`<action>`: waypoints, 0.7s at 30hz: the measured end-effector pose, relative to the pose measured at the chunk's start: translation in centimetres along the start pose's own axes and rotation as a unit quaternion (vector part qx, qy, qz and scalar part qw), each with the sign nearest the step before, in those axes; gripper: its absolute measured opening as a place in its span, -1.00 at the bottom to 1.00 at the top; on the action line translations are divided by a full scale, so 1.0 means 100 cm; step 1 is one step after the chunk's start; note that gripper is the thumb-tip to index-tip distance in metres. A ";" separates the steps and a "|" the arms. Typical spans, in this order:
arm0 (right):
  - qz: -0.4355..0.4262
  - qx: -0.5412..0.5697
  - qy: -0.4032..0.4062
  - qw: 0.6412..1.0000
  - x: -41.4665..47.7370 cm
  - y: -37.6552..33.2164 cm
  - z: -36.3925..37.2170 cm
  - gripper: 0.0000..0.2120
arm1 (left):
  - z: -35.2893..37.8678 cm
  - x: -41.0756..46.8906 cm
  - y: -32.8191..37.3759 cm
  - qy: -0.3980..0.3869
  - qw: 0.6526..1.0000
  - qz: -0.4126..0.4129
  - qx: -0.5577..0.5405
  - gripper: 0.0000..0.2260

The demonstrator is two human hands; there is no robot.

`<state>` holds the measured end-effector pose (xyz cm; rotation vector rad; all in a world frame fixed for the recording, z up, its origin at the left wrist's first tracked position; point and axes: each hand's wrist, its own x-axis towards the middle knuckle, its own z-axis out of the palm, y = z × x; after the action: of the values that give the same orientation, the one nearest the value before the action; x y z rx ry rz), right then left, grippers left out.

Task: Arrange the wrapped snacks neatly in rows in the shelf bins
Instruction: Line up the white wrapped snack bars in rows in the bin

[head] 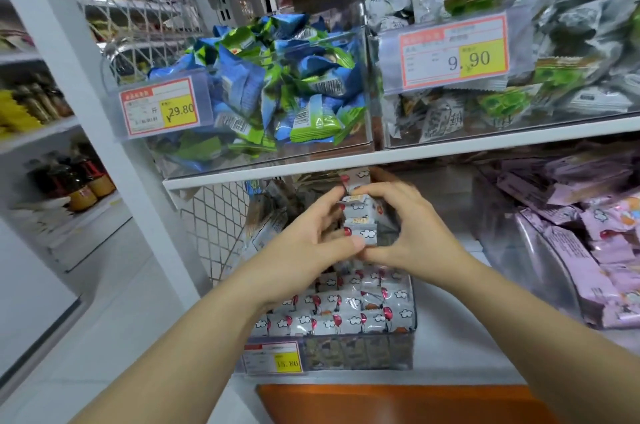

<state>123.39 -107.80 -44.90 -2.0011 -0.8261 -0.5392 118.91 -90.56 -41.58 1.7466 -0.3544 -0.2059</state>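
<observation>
Evidently the two hands work as one clamp: the left hand (308, 236) and right hand (412, 229) curl fingers and thumbs round a short column of white wrapped snacks (360, 216), thumbs meeting underneath, probably so the packets stay squared as a block. They hover over the clear bin (398, 351) on the lower shelf (450, 319), where front rows (346, 316) lie tidy; the space behind is mostly hidden.

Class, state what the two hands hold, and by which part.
A column of white cloud-print snacks, clasped along its two sides between left hand and right hand.
</observation>
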 end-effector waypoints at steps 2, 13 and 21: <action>0.017 0.003 -0.015 1.000 0.006 0.013 0.003 -0.41 | 0.001 0.013 -0.010 0.016 1.000 -0.002 0.006 -0.53; 0.055 0.017 -0.118 0.991 0.018 0.047 0.001 -0.33 | 0.000 0.058 -0.041 0.027 0.995 -0.072 -0.061 -0.43; 0.073 -0.042 -0.181 0.980 0.021 0.054 -0.006 -0.34 | -0.002 0.077 -0.048 -0.056 0.988 -0.114 -0.093 -0.60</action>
<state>128.75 -109.71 -46.27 -2.2540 -0.8723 -0.1256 126.76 -92.24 -45.80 1.5926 -0.2085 -0.4873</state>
